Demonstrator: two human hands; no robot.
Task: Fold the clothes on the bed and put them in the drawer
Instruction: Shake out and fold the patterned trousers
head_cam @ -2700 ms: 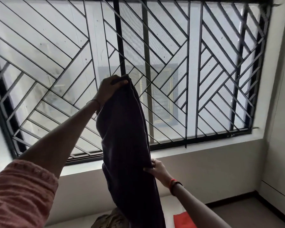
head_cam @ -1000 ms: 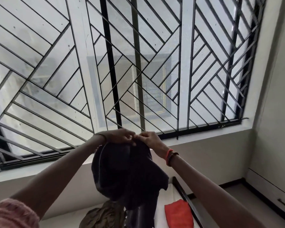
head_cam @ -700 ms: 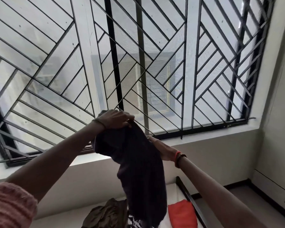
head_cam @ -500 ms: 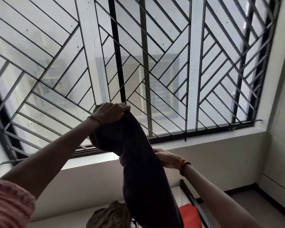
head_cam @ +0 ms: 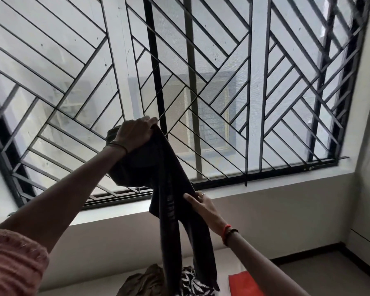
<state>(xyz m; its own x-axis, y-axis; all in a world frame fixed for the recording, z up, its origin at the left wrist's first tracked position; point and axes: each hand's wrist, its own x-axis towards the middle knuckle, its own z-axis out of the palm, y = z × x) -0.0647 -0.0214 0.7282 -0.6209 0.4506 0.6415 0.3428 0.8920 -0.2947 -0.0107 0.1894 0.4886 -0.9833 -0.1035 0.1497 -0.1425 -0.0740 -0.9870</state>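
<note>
Left hand (head_cam: 135,133) grips dark garment (head_cam: 171,206) at its top, raised so it hangs straight. Right hand (head_cam: 201,202), lower, pinches its edge, probably lining up a fold. More clothes (head_cam: 192,283) lie beneath both hands.

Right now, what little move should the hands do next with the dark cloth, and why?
Probably slide the right hand down the dark cloth to straighten it: the left hand grips its bunched top high, and the rest hangs long.
</note>
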